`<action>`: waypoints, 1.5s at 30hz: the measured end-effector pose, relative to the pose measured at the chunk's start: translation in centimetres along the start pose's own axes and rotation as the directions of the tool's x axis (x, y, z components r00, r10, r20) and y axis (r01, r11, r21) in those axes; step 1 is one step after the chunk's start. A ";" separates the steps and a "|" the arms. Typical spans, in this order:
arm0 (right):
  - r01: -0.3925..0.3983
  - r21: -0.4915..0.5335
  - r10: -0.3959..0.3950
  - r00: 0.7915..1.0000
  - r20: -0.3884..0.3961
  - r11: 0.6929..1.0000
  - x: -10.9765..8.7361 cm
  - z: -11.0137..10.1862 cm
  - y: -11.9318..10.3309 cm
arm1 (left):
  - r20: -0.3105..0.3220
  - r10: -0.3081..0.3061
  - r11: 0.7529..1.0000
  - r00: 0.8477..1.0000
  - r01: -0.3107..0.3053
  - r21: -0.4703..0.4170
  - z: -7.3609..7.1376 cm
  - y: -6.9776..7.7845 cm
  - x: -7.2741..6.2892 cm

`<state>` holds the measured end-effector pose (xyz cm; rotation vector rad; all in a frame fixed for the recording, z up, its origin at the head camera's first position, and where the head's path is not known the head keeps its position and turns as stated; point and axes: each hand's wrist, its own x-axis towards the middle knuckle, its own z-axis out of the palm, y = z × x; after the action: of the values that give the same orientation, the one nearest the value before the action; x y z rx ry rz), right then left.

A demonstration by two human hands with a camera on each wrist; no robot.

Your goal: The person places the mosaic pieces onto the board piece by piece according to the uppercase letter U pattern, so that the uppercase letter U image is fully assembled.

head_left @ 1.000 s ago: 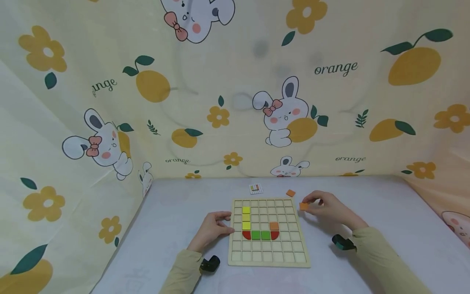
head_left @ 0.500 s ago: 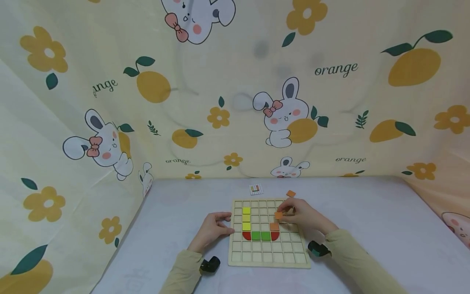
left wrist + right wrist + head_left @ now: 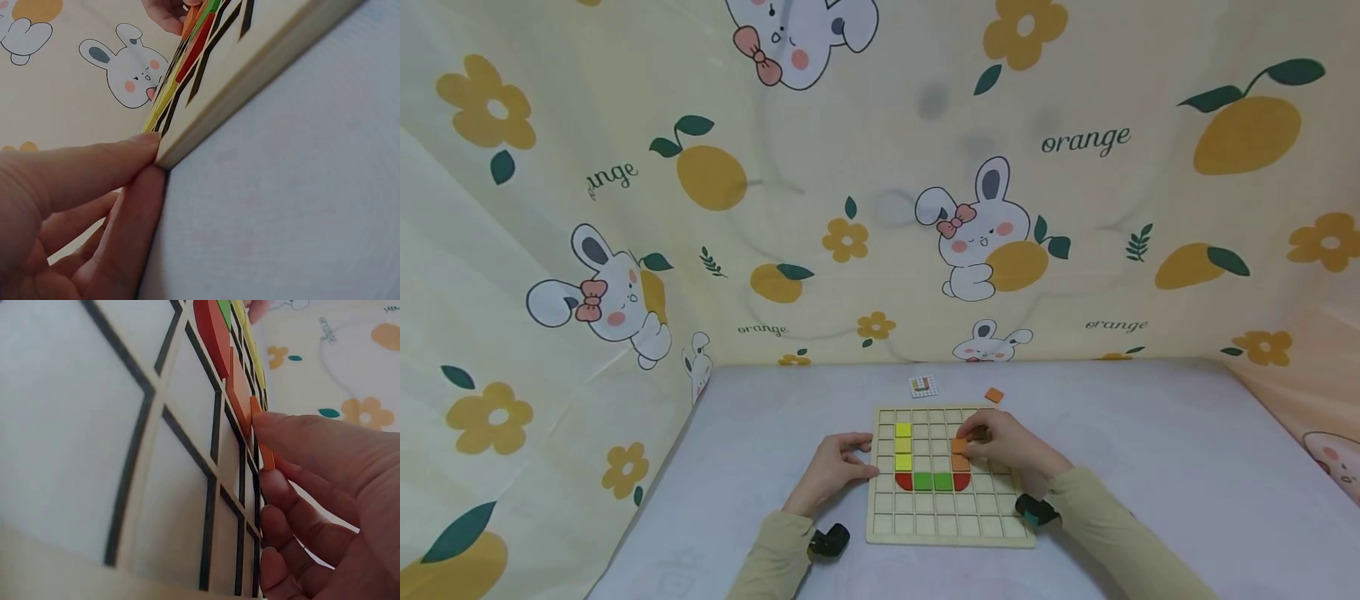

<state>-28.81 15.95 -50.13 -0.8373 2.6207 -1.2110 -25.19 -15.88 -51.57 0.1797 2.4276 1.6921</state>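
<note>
A wooden grid board [image 3: 951, 527] lies on the table. My right hand [image 3: 1011, 443] pinches an orange square tile [image 3: 267, 457] between thumb and finger. It is at the cell just beyond another orange tile [image 3: 960, 463], slightly tilted in the right wrist view. My left hand [image 3: 830, 471] touches the board's left edge, thumb tip at the upper rim and a finger against the side. On the board, a column of yellow tiles [image 3: 903, 445], two green tiles [image 3: 932, 481] and two rounded red pieces [image 3: 904, 481] join the orange into a U shape.
Beyond the board's far edge lie a loose orange tile [image 3: 994, 395] and a small card [image 3: 922, 386] printed with a coloured U on a grid. A patterned cloth [image 3: 850, 283] with rabbits and oranges hangs behind the white table [image 3: 760, 400].
My right hand has carried the orange tile leftward from beside the board onto the column above the placed orange tile. The left hand stays at the board's edge.
</note>
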 end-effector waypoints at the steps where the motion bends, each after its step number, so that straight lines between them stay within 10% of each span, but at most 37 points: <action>1: -0.007 -0.002 0.007 1.000 0.000 1.000 0.1 0.0 0.0 | 0.001 -0.003 1.000 1.000 0.003 0.001 0.0 0.0 0.0; 30: 0.008 -0.003 -0.008 1.000 -0.021 1.000 0.2 -0.1 0.2 | -0.008 -0.012 1.000 1.000 0.012 -0.013 0.1 -0.2 0.0; 45: -0.229 0.029 0.230 0.955 -0.186 0.973 0.9 -4.0 2.9 | -0.008 -0.014 1.000 1.000 0.014 0.017 0.0 -0.3 -0.1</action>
<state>-32.12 19.62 -49.47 -0.4179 2.7616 -1.2899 -25.12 -15.97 -51.87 0.1579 2.4440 1.6695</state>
